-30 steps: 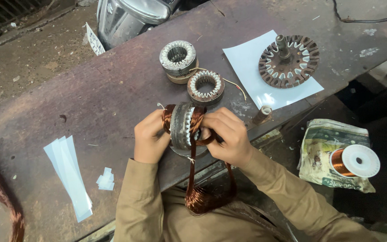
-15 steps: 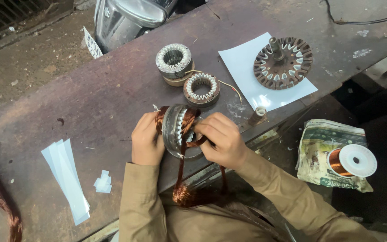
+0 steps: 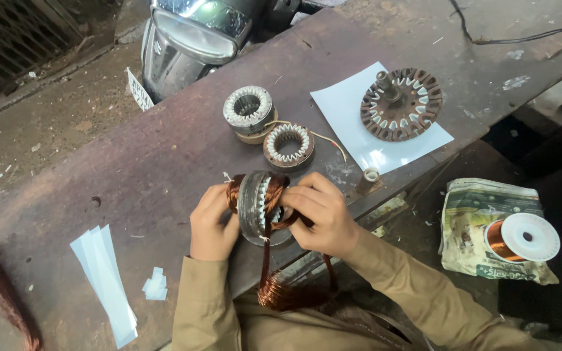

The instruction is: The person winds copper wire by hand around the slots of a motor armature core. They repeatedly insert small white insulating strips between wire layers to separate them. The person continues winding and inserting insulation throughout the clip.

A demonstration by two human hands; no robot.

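A round steel stator core stands on edge at the near side of the rusty workbench. My left hand grips its left side. My right hand holds its right side, fingers pressing copper wire into the core's slots. A loose hank of copper coil hangs from the core down over my lap. Both sleeves are khaki.
Two smaller stator cores sit behind my hands. A large slotted stator lies on a white sheet. White paper strips lie at left, a copper wire spool on newspaper at right, a vehicle headlamp beyond.
The view has shifted so the bench sits lower in frame. My hands stay on the core, the right fingers working further over the wire; the hanging coil has swung slightly.
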